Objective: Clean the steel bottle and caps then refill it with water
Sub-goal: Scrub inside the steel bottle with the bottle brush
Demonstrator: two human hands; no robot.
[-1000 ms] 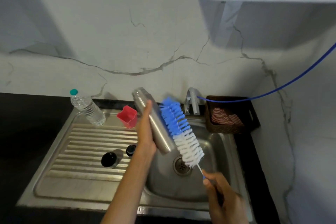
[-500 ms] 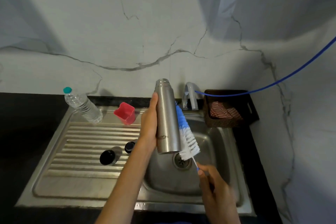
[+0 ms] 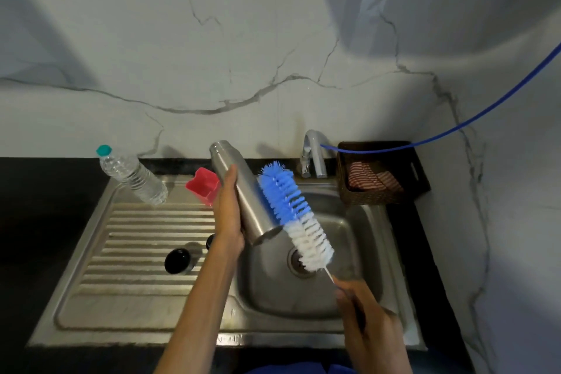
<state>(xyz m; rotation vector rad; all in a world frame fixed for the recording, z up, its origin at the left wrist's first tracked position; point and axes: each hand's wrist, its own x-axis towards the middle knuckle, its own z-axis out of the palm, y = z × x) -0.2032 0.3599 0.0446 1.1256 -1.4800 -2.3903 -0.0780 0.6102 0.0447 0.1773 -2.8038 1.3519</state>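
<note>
My left hand grips the steel bottle around its body and holds it tilted above the sink basin, mouth up and to the left. My right hand holds the handle of a blue and white bottle brush. The bristles lie against the bottle's right side. A black cap sits on the ribbed drainboard. A smaller black cap peeks out beside my left wrist.
A clear plastic water bottle with a teal lid leans at the drainboard's back left. A red cup stands behind my left hand. The tap, a blue hose and a dark basket with striped cloth sit at the back right.
The bottle has tilted from upright to leaning left. The brush has come out from behind it and now lies along its right side, blue bristles in full view.
</note>
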